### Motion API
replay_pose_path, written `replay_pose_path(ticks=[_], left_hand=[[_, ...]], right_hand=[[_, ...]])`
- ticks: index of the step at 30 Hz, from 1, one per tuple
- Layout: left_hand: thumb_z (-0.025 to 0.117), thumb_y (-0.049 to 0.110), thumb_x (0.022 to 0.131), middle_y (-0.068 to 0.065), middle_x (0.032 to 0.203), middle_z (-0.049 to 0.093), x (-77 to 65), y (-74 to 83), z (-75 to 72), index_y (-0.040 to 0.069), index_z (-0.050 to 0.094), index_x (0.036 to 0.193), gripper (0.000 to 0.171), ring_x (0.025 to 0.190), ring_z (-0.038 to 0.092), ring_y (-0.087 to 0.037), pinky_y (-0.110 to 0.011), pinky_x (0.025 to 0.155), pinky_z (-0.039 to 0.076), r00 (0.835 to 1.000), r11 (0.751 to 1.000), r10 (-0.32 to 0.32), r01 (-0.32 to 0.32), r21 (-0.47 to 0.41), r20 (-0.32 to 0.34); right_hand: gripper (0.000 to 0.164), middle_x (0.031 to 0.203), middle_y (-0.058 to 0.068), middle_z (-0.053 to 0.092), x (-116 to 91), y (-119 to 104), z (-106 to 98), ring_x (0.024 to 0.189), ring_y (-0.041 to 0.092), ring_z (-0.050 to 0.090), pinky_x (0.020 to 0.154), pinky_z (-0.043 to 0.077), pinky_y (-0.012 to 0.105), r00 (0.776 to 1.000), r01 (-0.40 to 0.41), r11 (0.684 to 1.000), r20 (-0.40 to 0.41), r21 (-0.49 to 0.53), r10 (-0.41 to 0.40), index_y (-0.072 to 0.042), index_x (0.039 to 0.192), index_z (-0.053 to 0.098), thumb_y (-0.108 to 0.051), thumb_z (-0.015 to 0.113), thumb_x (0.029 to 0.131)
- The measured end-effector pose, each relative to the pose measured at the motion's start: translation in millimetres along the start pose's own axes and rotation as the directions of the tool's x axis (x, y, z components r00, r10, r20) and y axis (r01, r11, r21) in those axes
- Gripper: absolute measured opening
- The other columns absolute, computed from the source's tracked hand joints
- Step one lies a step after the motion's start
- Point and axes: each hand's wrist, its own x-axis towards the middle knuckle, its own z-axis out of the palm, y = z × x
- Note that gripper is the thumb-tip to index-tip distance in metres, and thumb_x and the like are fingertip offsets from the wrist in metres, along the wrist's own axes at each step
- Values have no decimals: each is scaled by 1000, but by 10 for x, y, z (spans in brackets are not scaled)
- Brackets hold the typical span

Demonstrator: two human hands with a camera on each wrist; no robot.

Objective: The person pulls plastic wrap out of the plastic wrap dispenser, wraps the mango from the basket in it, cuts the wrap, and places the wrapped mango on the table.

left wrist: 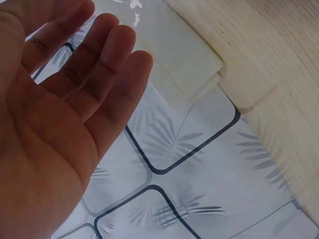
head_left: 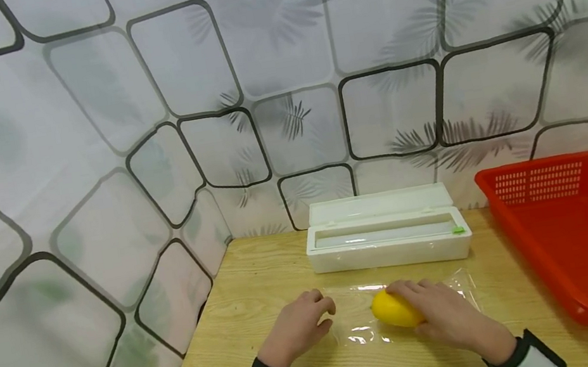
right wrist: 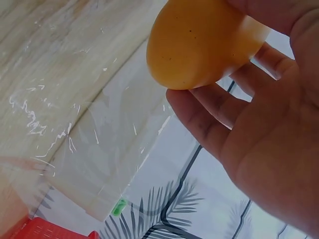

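My right hand [head_left: 447, 313] grips a yellow lemon [head_left: 396, 308] from its right side, thumb and fingers around it. In the right wrist view the lemon [right wrist: 199, 47] lies between thumb and fingertips, small dark specks on its skin. Beneath the lemon, a sheet of clear plastic wrap [head_left: 361, 334] is spread on the table, shiny and creased. To the left of the sheet, my left hand [head_left: 301, 327] hovers near its edge with loosely bent fingers. The left wrist view shows that hand [left wrist: 55, 119] with nothing in its palm.
Behind the sheet stands a white plastic wrap dispenser [head_left: 391, 253], its lid [head_left: 378, 204] raised, with a green slider [head_left: 458, 230] at the right end. A red perforated basket [head_left: 586, 317] sits on the right. Patterned sheeting [head_left: 282, 37] covers the walls behind and left of the wooden table [head_left: 261, 266].
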Motion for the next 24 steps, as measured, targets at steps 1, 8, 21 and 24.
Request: replay_pose_path(ticks=[1,8,21,24], left_hand=[[70,19,80,4,88,55,1,11,4,20,63,95,17,74,46,-9,-21,54,44,1000,1000,-2,2,6,24],[70,10,74,5,86,56,5,49,76,24,67,93,24,74,47,-8,-22,55,45,990,1000,-9,8,9,140],[69,10,74,8,78,56,3,83,222,27,71,87,21,65,45,-4,-20,51,42,972,998,-54,56,-5,227],[69,11,75,9,78,56,3,84,247,27,71,86,19,65,45,-3,-19,52,42,974,999,-49,50,1,221]], right_hand=[[72,125,4,55,-1,0,4,97,26,52,79,46,54,1000,3,1000,5,2,-3,-18,126,46,-4,78,63],[71,131,7,51,-6,-5,57,103,31,51,80,46,58,999,-6,1000,36,7,6,-17,131,44,-9,77,69],[74,136,12,47,-3,52,186,108,35,49,81,45,62,999,24,1000,23,-4,-24,-15,136,41,-10,76,71],[74,136,12,47,-2,68,205,108,35,49,81,45,62,1000,25,1000,18,-8,-25,-15,136,41,-10,76,71]])
